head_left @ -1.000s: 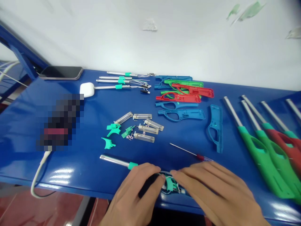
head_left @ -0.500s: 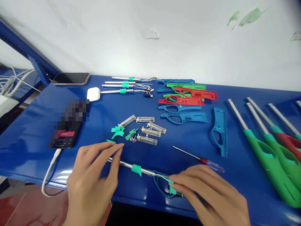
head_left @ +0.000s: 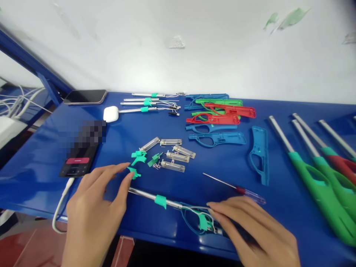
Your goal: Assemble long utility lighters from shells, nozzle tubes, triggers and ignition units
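A blue lighter handle half (head_left: 187, 219) lies at the table's front edge, with a metal lighter tube (head_left: 144, 195) running left from it. The tube carries a green collar (head_left: 160, 201), and a green trigger (head_left: 205, 222) sits in the handle. My right hand (head_left: 253, 228) pinches a white wire (head_left: 194, 210) above the handle; its palm covers the handle's right end. My left hand (head_left: 97, 204) is open above the tube's far end. Its thumb and forefinger are apart, close to a loose green trigger (head_left: 135, 173); contact is unclear.
Several clear fuel tanks (head_left: 172, 167) lie mid-table. Behind are wired tubes (head_left: 139, 110) and coloured handle halves (head_left: 217, 138). A screwdriver (head_left: 244, 193) lies near my right hand, whole lighters (head_left: 311, 185) far right. Left are a plugged-in phone (head_left: 75, 168), another phone (head_left: 85, 96) and a white case (head_left: 111, 114).
My left hand has moved left and its finger and thumb have parted. My right fingertips have shifted from the green trigger slightly up and right, baring the trigger and wires.
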### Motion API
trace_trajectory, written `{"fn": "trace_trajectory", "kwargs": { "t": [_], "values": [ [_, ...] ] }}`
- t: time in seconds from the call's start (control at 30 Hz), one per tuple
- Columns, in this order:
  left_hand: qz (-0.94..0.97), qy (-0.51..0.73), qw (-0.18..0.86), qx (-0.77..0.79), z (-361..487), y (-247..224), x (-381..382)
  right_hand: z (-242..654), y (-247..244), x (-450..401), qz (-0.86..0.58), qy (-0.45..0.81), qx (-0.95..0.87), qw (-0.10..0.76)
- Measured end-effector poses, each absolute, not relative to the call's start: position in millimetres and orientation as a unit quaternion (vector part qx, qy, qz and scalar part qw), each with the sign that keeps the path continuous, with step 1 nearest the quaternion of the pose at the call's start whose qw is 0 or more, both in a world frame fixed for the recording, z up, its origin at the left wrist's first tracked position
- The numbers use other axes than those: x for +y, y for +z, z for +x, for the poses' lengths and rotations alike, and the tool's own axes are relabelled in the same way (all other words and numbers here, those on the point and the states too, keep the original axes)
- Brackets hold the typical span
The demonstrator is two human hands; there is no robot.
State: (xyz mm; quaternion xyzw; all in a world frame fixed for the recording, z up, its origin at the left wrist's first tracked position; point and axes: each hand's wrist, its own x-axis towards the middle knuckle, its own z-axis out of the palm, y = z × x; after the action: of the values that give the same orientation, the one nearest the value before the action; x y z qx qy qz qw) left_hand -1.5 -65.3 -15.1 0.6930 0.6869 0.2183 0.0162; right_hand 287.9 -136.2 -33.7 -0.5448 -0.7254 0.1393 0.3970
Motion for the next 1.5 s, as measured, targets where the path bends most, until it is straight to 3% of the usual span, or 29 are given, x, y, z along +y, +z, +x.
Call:
{"fn": "trace_trajectory", "kwargs": {
  "t": [0.7,1.5],
  "values": [
    [0.651,0.214,0.081,0.724,0,-23,-60,296,-32,-147,-0.591,0.115,-0.659,0.450],
    [0.644,0.222,0.097,0.726,-3,-26,-60,296,-35,-145,-0.569,0.103,-0.688,0.439]
  ]
}}
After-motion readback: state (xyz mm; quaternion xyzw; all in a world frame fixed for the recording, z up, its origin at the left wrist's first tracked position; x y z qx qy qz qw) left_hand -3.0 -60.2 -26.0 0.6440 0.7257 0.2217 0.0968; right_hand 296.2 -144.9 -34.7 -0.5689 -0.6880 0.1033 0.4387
